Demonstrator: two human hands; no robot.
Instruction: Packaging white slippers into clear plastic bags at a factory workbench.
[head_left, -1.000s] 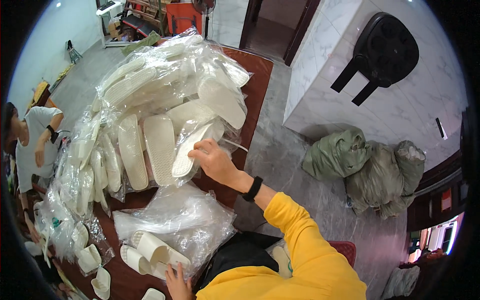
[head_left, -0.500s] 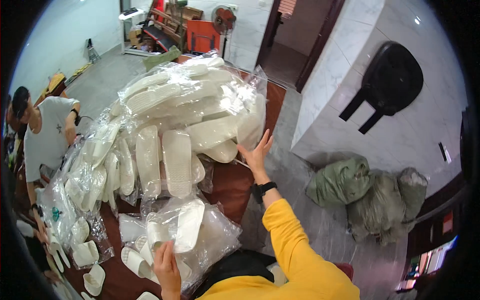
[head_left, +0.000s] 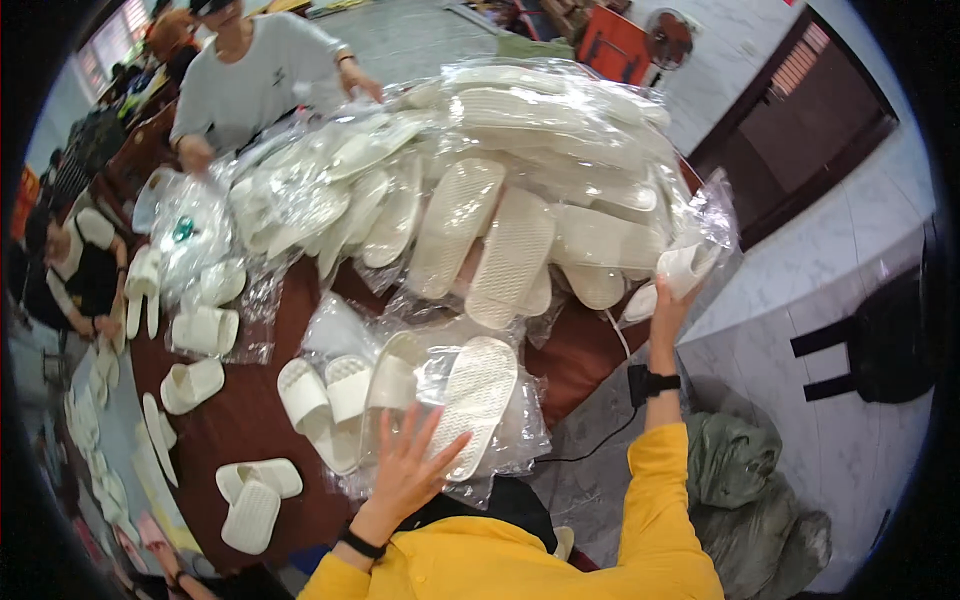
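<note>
The left hand (head_left: 408,465) reaches in from the near edge of the brown surface (head_left: 190,500), its fingers spread wide apart over the near ends of two cream slippers. One, the sole-up slipper (head_left: 482,390), shows a textured face and lies tilted to the right of the fingertips; the other, the strapped slipper (head_left: 395,378), lies just beside it on the left. Clear plastic lies around both, and whether the fingers press on them or only hover, I cannot tell. The right hand (head_left: 668,308) is out at the right end of the pile — its fingers are closed around the white slipper (head_left: 688,265), whose strap shows above them.

Most of the surface's far side carries a heaped pile of bagged slippers (head_left: 510,235), many with patterned soles facing out. Left of the left hand, a loose pair (head_left: 310,400) lies near the plastic, and a crossed pair (head_left: 255,500) lies closer to the person. Farther left are a single slipper (head_left: 192,385) and, above it, a bagged slipper (head_left: 205,330).

Across the pile stands a co-worker in a white shirt (head_left: 250,85); another person (head_left: 85,265) is at the left edge. On the right, grey-green sacks (head_left: 735,455) sit on the floor below a black seat (head_left: 900,340). A fan (head_left: 668,38) stands beside the dark doorway (head_left: 800,120).
</note>
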